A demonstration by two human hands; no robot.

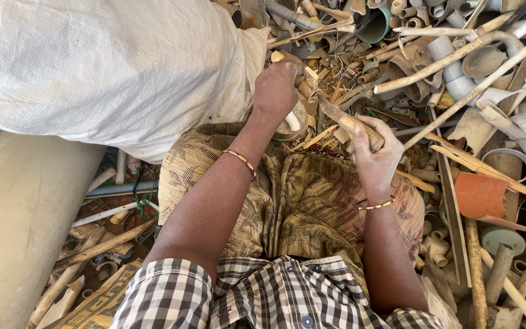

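Cream curved plastic pipe piece point(291, 121) sits clenched in the left hand point(275, 91) — the right hand point(372, 155) grips a wooden-handled knife point(349, 123), blade pointing up-left toward it.

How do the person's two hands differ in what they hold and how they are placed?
The left hand reaches further forward and presses down on a pale pipe piece; the right hand is nearer the body and lifted. The left hand shows its back; the right hand's grip wraps a wooden-handled knife, blade pointing at the left hand. The right hand looks dustier. Both wrists wear thin bangles.
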